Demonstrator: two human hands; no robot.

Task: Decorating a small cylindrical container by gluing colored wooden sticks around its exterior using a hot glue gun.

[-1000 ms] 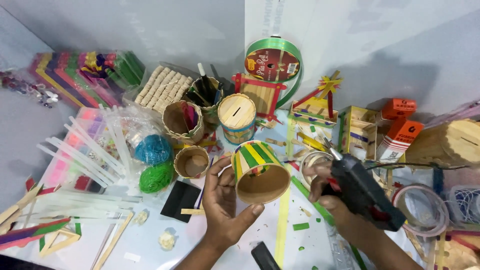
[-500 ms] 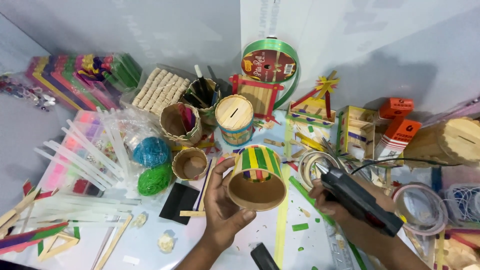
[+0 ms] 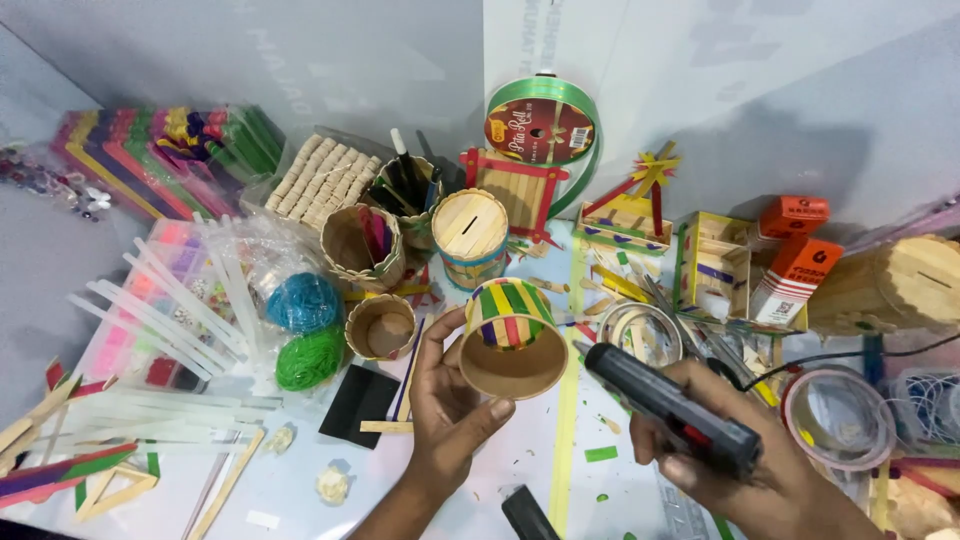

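Head view: left hand (image 3: 450, 405) has turned the stick-covered cup (image 3: 512, 338) so its open mouth now faces the camera more squarely; fingers wrapped around its lower rim, thumb at the side. Right hand (image 3: 745, 470) has lowered the black glue gun (image 3: 668, 408), fist clenched on the grip, nozzle just beside the cup's rim. Looks like gluing is on. Cup held above mid-desk, near the front edge: striped green, yellow, red, purple sticks, plain brown inside.
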